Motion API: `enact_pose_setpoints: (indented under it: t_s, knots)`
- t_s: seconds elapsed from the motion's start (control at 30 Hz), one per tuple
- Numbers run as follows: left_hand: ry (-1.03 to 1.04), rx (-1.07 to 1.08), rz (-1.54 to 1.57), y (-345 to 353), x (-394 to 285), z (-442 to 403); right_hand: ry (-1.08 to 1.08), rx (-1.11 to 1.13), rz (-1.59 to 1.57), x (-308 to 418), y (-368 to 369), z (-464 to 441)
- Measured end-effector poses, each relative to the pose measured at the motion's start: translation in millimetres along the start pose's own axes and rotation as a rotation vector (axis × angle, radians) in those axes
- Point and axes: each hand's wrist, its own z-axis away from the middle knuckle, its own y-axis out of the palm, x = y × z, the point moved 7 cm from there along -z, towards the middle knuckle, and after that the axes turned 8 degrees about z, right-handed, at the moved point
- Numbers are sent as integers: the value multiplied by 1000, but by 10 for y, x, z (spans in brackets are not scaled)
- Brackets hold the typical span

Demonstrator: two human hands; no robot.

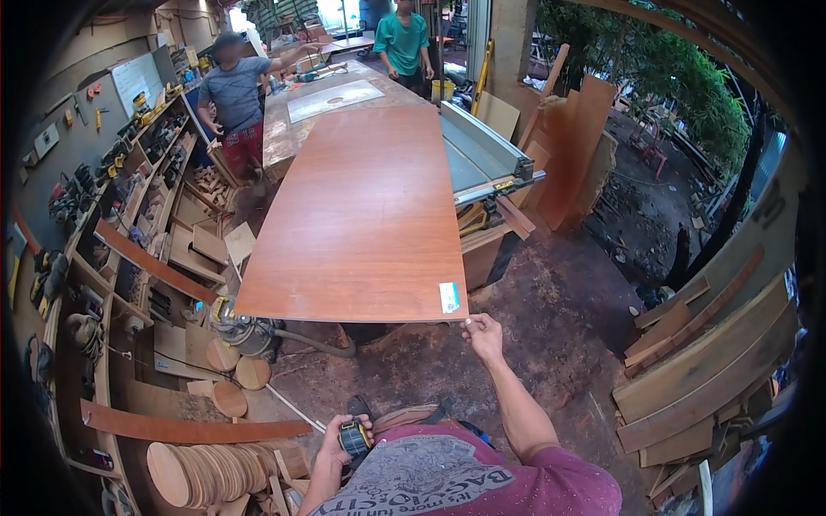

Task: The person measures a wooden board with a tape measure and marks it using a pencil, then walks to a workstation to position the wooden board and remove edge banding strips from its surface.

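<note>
A large reddish-brown wood panel [361,206] lies across the long workbench [288,129] and beside the table saw [477,150]. My right hand [483,334] is closed at the panel's near right corner, its fingers pinching the edge just below a white and blue label [449,297]. Close to my body, at the lower middle of the view, my left hand [337,443] is wrapped round a black and yellow tape measure [354,437].
Two people stand beyond the panel, one at left in grey [237,95] with an arm stretched out, one in green [402,43]. Shelves of tools line the left. A shop vacuum [245,331] and stacked wood discs [202,473] stand near them; planks [705,378] lean at right.
</note>
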Motion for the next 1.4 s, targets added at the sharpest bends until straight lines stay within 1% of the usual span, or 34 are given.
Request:
enact_pose_setpoints:
  t_s: [0.33,0.4,0.73,0.93,1.0,1.3,1.4]
  knots:
    - [-11,2,11,-7,8,-1,-49,-26,63,-7,-9,-29]
    - [-11,18,12,63,13,24,-47,-17,41,10,-15,-23]
    - [-7,36,13,-21,12,4,-49,4,14,-28,21,-30]
    - [17,37,18,-7,25,62,25,20,-53,-3,61,5]
    - [14,71,36,15,36,70,24,24,-75,-21,62,-3]
    - [24,53,8,70,38,136,61,24,-193,-28,86,14]
    - [3,101,34,66,47,135,82,23,-251,-1,98,31]
